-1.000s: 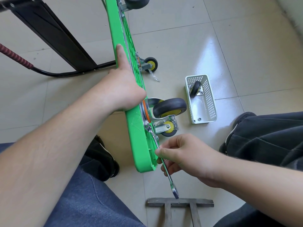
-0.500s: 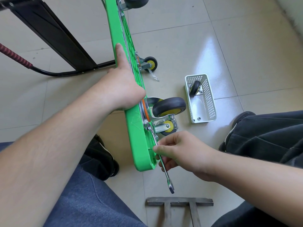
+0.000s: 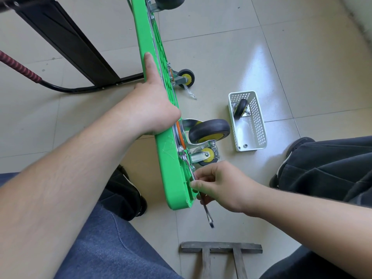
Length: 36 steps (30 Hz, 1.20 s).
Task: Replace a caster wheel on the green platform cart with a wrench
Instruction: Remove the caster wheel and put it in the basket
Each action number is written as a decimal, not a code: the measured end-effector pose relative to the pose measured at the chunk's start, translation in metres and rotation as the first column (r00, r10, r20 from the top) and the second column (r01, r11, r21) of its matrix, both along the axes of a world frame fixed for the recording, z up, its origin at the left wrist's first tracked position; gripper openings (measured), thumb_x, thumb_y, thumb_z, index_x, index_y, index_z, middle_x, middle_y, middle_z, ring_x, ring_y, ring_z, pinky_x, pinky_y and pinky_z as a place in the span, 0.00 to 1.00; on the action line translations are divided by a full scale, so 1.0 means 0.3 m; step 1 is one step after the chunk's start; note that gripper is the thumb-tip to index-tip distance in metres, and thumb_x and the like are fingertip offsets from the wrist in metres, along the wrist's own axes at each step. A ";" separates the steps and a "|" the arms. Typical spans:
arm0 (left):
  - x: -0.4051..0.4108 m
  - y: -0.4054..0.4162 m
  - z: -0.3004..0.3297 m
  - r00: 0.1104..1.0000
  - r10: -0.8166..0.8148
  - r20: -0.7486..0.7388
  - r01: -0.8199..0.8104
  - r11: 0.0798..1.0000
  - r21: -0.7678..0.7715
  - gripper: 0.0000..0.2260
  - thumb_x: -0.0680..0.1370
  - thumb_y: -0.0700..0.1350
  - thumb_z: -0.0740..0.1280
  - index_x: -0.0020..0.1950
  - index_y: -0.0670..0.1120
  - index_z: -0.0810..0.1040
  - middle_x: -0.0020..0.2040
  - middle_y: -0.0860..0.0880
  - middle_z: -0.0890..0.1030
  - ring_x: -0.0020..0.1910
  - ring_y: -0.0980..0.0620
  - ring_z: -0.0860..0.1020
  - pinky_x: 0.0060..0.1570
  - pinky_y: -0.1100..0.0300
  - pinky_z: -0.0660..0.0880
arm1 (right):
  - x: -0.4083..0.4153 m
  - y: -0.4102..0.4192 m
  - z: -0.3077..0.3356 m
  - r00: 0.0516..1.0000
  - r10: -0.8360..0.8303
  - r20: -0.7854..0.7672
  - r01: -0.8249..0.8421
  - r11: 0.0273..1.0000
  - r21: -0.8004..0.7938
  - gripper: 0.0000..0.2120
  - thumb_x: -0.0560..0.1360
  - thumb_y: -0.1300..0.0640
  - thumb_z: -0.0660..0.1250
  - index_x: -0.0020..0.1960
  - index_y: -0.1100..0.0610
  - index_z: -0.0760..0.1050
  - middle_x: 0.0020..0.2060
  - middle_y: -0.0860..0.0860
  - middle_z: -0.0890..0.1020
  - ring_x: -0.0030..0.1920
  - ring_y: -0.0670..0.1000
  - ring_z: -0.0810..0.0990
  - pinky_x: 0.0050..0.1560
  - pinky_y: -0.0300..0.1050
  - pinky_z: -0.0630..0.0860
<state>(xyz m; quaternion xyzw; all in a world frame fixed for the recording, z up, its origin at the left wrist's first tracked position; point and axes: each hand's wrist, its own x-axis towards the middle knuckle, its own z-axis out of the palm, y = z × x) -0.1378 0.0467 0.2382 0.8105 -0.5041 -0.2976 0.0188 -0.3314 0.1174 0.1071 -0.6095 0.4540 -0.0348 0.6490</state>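
- The green platform cart (image 3: 171, 164) stands on its edge on the tiled floor.
- The left hand (image 3: 150, 109) grips its upper rim, thumb stretched along it.
- The right hand (image 3: 219, 184) pinches a wrench (image 3: 207, 213) at the caster wheel (image 3: 209, 130) mount.
- 1 spare caster (image 3: 240, 108) lies in a white basket (image 3: 259, 125).

An indoor room, type unclear: glossy beige floor tiles (image 3: 231, 47), pale wall.

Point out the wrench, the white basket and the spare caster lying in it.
wrench (image 3: 207, 212): head view, on the bare shank below the right hand.
white basket (image 3: 259, 125): head view, on its perforated right wall.
spare caster (image 3: 240, 108): head view, on the dark tyre.
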 end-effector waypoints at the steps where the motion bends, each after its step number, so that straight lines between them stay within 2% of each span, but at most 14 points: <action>1: -0.001 0.000 0.000 1.000 -0.001 0.000 0.001 1.000 -0.001 0.50 0.78 0.43 0.65 0.80 0.53 0.24 0.47 0.41 0.71 0.30 0.48 0.72 0.25 0.59 0.64 | -0.003 -0.005 -0.021 1.000 0.017 -0.025 -0.019 0.997 -0.072 0.10 0.80 0.52 0.70 0.44 0.57 0.81 0.35 0.54 0.81 0.37 0.49 0.77 0.51 0.60 0.83; 3: -0.001 0.000 0.001 1.000 -0.001 -0.001 0.001 1.000 -0.002 0.50 0.78 0.43 0.65 0.80 0.53 0.24 0.47 0.41 0.71 0.30 0.48 0.72 0.26 0.59 0.64 | -0.008 -0.023 -0.054 0.999 0.025 -0.048 -0.033 0.984 -0.176 0.05 0.79 0.52 0.71 0.46 0.51 0.82 0.36 0.44 0.81 0.38 0.46 0.77 0.52 0.56 0.81; 6: 0.001 -0.001 -0.003 1.000 -0.001 -0.004 0.001 1.000 -0.005 0.50 0.78 0.43 0.65 0.80 0.53 0.24 0.47 0.41 0.71 0.31 0.48 0.72 0.26 0.59 0.64 | -0.013 -0.050 -0.080 0.995 0.070 -0.070 -0.088 0.949 -0.302 0.01 0.79 0.52 0.72 0.49 0.48 0.83 0.39 0.42 0.83 0.41 0.47 0.82 0.50 0.51 0.80; 8: 0.002 -0.001 -0.005 1.000 -0.005 -0.006 0.005 1.000 -0.005 0.51 0.78 0.43 0.65 0.80 0.53 0.24 0.47 0.41 0.71 0.31 0.48 0.72 0.26 0.58 0.64 | -0.013 -0.067 -0.084 0.993 0.092 -0.077 -0.113 0.928 -0.354 0.08 0.79 0.53 0.72 0.43 0.42 0.79 0.36 0.41 0.81 0.36 0.49 0.81 0.46 0.51 0.80; 10: 0.007 -0.001 -0.005 1.000 -0.008 -0.007 0.008 1.000 -0.006 0.51 0.78 0.43 0.66 0.80 0.53 0.24 0.47 0.40 0.71 0.31 0.48 0.72 0.26 0.59 0.64 | -0.011 -0.084 -0.095 0.991 0.101 -0.085 -0.127 0.898 -0.422 0.18 0.80 0.55 0.71 0.37 0.38 0.71 0.33 0.42 0.76 0.32 0.42 0.75 0.42 0.48 0.78; 12: 0.010 -0.001 -0.004 1.000 -0.008 -0.010 0.008 1.000 0.001 0.50 0.78 0.43 0.65 0.80 0.53 0.24 0.51 0.36 0.75 0.32 0.49 0.72 0.26 0.59 0.63 | -0.008 -0.093 -0.098 0.988 0.109 -0.108 -0.149 0.852 -0.502 0.13 0.79 0.55 0.72 0.40 0.43 0.73 0.33 0.44 0.73 0.35 0.43 0.72 0.39 0.46 0.71; 14: 0.012 -0.002 -0.006 1.000 -0.014 -0.009 0.014 1.000 0.007 0.50 0.78 0.43 0.65 0.80 0.53 0.24 0.60 0.33 0.78 0.31 0.49 0.72 0.26 0.59 0.63 | -0.008 -0.095 -0.104 0.985 0.121 -0.123 -0.169 0.823 -0.542 0.06 0.79 0.55 0.72 0.45 0.52 0.77 0.34 0.46 0.73 0.37 0.48 0.68 0.39 0.47 0.68; 16: 0.010 -0.002 -0.009 1.000 -0.018 -0.009 0.018 1.000 0.013 0.50 0.78 0.43 0.65 0.80 0.53 0.24 0.64 0.33 0.77 0.30 0.49 0.72 0.25 0.60 0.62 | -0.007 -0.092 -0.106 0.986 0.122 -0.114 -0.165 0.823 -0.543 0.06 0.79 0.55 0.72 0.45 0.51 0.76 0.34 0.46 0.72 0.37 0.49 0.67 0.40 0.49 0.69; 18: 0.007 -0.001 -0.011 1.000 -0.016 -0.011 0.016 1.000 0.012 0.50 0.78 0.43 0.65 0.80 0.53 0.24 0.63 0.33 0.77 0.30 0.49 0.72 0.25 0.60 0.62 | -0.007 -0.091 -0.103 0.987 0.122 -0.109 -0.161 0.828 -0.537 0.10 0.79 0.54 0.72 0.43 0.46 0.72 0.35 0.46 0.73 0.37 0.49 0.69 0.41 0.50 0.72; 22: 0.010 -0.002 -0.013 1.000 -0.018 -0.003 0.018 1.000 0.001 0.50 0.78 0.43 0.65 0.80 0.53 0.25 0.61 0.35 0.78 0.31 0.48 0.74 0.26 0.59 0.63 | -0.028 -0.069 -0.105 0.974 0.131 -0.185 -0.200 0.881 -0.429 0.03 0.80 0.52 0.71 0.48 0.50 0.78 0.39 0.46 0.81 0.36 0.43 0.78 0.45 0.49 0.78; 26: 0.009 -0.002 -0.016 1.000 -0.015 -0.006 0.015 1.000 0.006 0.50 0.78 0.43 0.65 0.80 0.53 0.24 0.64 0.34 0.78 0.31 0.48 0.73 0.26 0.60 0.63 | -0.052 -0.039 -0.089 0.954 0.143 -0.265 -0.215 0.938 -0.271 0.05 0.79 0.51 0.71 0.47 0.51 0.78 0.37 0.42 0.82 0.41 0.45 0.82 0.48 0.44 0.78; 30: 0.009 -0.003 -0.015 1.000 -0.016 0.000 0.016 1.000 0.009 0.50 0.78 0.43 0.65 0.80 0.53 0.24 0.63 0.34 0.78 0.30 0.49 0.73 0.26 0.60 0.63 | -0.058 -0.022 -0.019 0.991 0.003 -0.132 -0.004 1.000 -0.004 0.09 0.80 0.55 0.71 0.45 0.59 0.80 0.41 0.58 0.86 0.43 0.56 0.87 0.50 0.54 0.85; 33: 0.010 -0.006 -0.012 1.000 -0.019 0.002 0.019 1.000 0.009 0.50 0.78 0.43 0.65 0.80 0.53 0.24 0.63 0.34 0.78 0.31 0.48 0.72 0.26 0.60 0.63 | -0.060 -0.008 0.066 0.995 -0.090 -0.042 0.097 0.974 0.207 0.10 0.81 0.58 0.70 0.47 0.65 0.80 0.45 0.66 0.85 0.39 0.56 0.87 0.46 0.49 0.85; 36: 0.008 -0.005 -0.013 1.000 -0.021 0.000 0.021 1.000 0.011 0.50 0.78 0.43 0.64 0.80 0.52 0.24 0.64 0.34 0.78 0.31 0.49 0.71 0.26 0.59 0.62 | -0.049 0.000 0.125 0.994 -0.105 0.007 0.098 0.953 0.285 0.10 0.81 0.59 0.69 0.43 0.63 0.81 0.41 0.65 0.84 0.38 0.55 0.85 0.43 0.45 0.84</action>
